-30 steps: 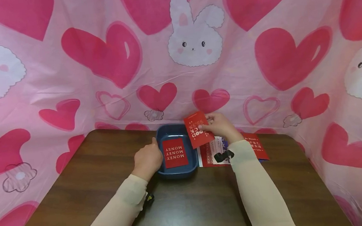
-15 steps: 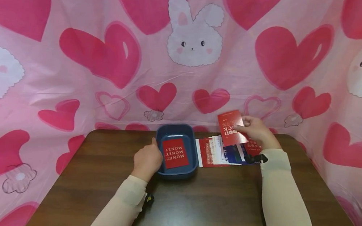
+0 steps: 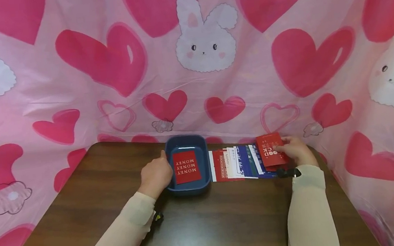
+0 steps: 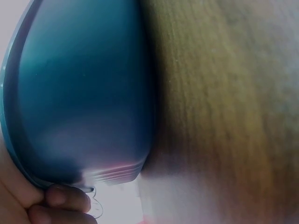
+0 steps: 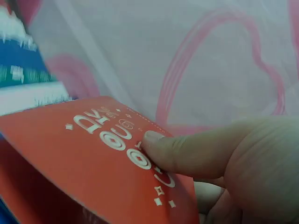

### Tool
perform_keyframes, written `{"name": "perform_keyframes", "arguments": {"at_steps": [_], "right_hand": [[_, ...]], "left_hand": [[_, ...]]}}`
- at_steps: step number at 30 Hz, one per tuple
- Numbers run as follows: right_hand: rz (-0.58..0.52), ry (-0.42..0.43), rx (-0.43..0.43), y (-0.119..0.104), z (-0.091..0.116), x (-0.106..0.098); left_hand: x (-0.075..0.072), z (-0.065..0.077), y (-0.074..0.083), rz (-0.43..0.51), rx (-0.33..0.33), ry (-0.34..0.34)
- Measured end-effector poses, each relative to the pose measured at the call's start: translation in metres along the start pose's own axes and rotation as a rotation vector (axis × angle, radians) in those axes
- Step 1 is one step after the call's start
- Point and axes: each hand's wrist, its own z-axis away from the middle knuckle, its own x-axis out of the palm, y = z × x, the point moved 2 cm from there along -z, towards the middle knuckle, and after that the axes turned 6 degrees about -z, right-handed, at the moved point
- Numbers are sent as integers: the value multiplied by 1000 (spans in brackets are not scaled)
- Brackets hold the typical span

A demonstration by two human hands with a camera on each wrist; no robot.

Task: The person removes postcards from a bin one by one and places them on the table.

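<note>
My right hand [image 3: 294,151] pinches a red card [image 3: 270,147] lettered "GOOD LUCK", thumb on its printed face. In the right wrist view this card [image 5: 93,158] is tilted, a gap showing under its near edge above another red surface. It overlaps the right end of a spread row of cards [image 3: 247,161] in the head view. My left hand [image 3: 155,174] grips the left rim of a blue plastic tray [image 3: 189,188]. Curled fingers [image 4: 70,198] show at the rim in the left wrist view. Inside the tray lies a red card [image 3: 186,175] printed "MONEY" several times.
The row of overlapping red, white and blue cards runs along the tray's right side. Everything stands on a dark wooden table [image 3: 199,225]. A pink cloth [image 3: 164,74] with hearts and rabbits hangs close behind the table's back edge.
My right hand has carried the "GOOD LUCK" card from beside the tray rightward, then down to the right end of the card row. My left hand stays on the tray.
</note>
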Motion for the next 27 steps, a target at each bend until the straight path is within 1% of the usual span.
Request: {"name": "perform_keyframes", "arguments": {"at_steps": [3,5,11,15,25,27], "right_hand": [[0,-23,31,9,-2,-4],[0,-22,39,14,-5,-5],[86,-1,64,25,-9,-3],[144,37,80,25,-6,0],[204,103,109,20,-3,5],[219,103,91,20,-3,5]], "left_hand": [[0,0,-2,5,0,-2],[0,0,-2,6,-2,-6],[0,1,-2,8,0,2],[0,2,0,7,3,5],[-1,1,0,3,13,14],[-1,1,0,3,15,15]]}}
